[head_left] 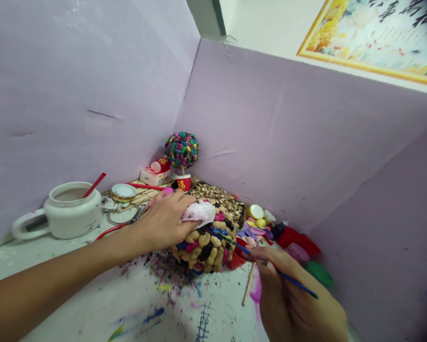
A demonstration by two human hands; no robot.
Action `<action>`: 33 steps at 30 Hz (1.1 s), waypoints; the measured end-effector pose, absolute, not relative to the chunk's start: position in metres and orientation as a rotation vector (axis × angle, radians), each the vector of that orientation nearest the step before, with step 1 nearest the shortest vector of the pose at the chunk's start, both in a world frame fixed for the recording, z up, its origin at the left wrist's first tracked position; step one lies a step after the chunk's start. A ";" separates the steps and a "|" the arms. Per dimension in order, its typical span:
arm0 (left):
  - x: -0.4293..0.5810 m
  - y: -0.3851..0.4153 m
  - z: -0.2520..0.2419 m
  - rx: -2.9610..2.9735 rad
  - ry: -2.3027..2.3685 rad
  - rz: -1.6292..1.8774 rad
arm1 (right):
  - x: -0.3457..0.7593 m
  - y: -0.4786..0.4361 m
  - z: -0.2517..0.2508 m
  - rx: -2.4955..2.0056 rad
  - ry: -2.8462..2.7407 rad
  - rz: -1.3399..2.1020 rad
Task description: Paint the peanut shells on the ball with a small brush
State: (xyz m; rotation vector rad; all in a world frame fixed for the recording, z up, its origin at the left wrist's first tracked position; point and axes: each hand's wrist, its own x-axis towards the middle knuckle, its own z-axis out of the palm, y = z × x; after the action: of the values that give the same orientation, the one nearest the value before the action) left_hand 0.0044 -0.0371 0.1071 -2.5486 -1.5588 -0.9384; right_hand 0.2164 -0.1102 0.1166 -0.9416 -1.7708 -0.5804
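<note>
A ball covered in peanuts (213,254) rests on the paint-spotted table. Some of its peanuts are painted blue, pink or black, while the rest are plain tan. My left hand (170,216) presses on the ball's upper left side with a crumpled white tissue (201,213) in its fingers. From the right, my right hand (291,285) grips a thin blue paintbrush (288,278) like a pen, its tip touching a blue peanut near the top of the ball. A red cup (236,259) stands just behind the ball on the right.
A white mug (72,211) holding a red-handled stick stands at the left. Behind are a finished-looking multicoloured ball (182,149) on a stick, a tray of peanut shells (216,194), and a jar lid (123,191). Paint pots and a green lid (318,274) lie along the right wall.
</note>
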 end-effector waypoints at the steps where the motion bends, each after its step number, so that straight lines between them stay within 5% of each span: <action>1: 0.004 -0.037 0.107 -2.546 -1.565 -0.941 | 0.217 -0.110 0.117 -0.955 -1.754 -0.596; 13: 0.006 -0.038 0.106 -2.622 -1.503 -0.995 | 0.235 -0.103 0.113 -1.115 -1.319 -0.456; 33: 0.010 -0.047 0.106 -2.654 -1.416 -0.959 | 0.236 -0.103 0.113 -1.150 -1.394 -0.474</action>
State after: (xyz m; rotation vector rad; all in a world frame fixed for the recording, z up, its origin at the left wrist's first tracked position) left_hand 0.0098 -0.0473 0.1059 -2.6538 -1.4155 -0.9593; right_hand 0.2357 -0.1028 0.1131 -1.1499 -1.3943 -0.4739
